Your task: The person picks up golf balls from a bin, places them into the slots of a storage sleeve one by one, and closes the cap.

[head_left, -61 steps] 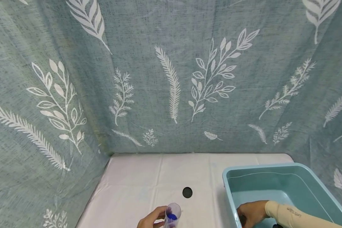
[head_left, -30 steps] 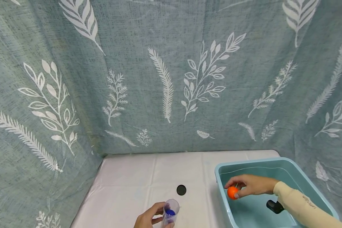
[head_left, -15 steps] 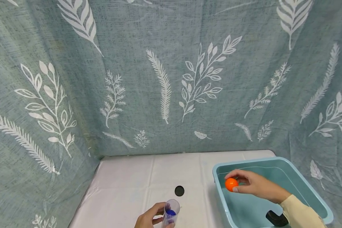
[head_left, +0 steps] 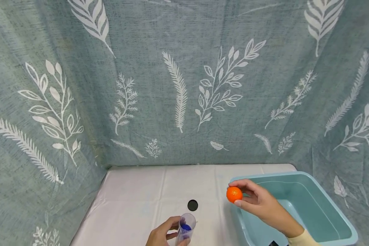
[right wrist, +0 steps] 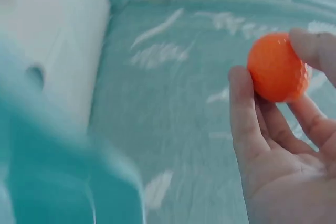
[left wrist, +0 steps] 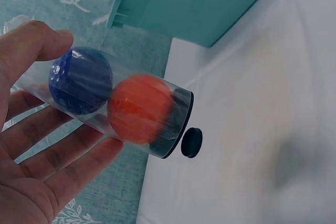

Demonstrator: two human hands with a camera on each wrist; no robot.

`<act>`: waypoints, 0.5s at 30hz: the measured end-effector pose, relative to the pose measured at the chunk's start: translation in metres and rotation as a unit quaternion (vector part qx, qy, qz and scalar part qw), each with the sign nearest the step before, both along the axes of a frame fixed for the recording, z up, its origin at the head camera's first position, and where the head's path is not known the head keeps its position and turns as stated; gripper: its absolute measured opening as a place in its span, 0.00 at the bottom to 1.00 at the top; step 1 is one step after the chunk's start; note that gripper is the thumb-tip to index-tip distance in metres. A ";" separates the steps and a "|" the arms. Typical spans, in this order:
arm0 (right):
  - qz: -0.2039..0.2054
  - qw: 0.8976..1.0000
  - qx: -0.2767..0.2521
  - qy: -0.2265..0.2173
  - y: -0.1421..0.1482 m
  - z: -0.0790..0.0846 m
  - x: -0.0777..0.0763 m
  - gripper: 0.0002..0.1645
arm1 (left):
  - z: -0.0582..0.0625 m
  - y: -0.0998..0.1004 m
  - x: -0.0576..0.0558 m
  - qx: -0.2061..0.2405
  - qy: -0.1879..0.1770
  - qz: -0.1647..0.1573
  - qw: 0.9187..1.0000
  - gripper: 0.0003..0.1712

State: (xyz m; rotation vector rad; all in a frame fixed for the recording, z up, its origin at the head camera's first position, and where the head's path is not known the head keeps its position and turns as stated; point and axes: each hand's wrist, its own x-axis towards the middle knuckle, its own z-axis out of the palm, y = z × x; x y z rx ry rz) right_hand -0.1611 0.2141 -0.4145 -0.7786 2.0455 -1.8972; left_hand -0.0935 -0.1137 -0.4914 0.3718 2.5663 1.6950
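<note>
My left hand (head_left: 164, 234) holds a clear plastic tube (head_left: 187, 218) near the table's front, open end up. Through its wall in the left wrist view show a blue golf ball (left wrist: 81, 80) and, beyond it toward the dark base, an orange-red ball (left wrist: 140, 108). The thumb lies on one side of the tube, the fingers on the other. My right hand (head_left: 261, 206) pinches an orange golf ball (head_left: 234, 194) between thumb and fingertips, above the left rim of a teal bin (head_left: 301, 175). In the right wrist view the dimpled orange ball (right wrist: 278, 67) sits at the fingertips.
A round black cap (head_left: 192, 205) lies on the white-covered table (head_left: 135, 201), just beyond the tube. The bin takes up the table's right side. A leaf-patterned green curtain (head_left: 153, 102) hangs behind the table and along both sides.
My right hand has risen from low inside the bin and moved left to its rim with the orange golf ball. The left hand keeps the tube in nearly the same place. The head view has shifted slightly.
</note>
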 end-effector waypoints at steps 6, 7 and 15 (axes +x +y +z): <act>-0.057 0.996 -0.056 0.026 -0.049 -0.007 0.015 0.26 | 0.001 0.007 -0.001 0.000 -0.014 0.003 1.000 0.27; -0.063 0.996 -0.062 0.027 -0.057 -0.011 0.018 0.26 | 0.002 0.007 -0.001 -0.001 -0.024 0.002 1.000 0.27; -0.076 0.995 -0.052 0.047 -0.108 -0.036 0.033 0.28 | 0.003 0.010 -0.001 0.009 -0.029 -0.012 0.999 0.27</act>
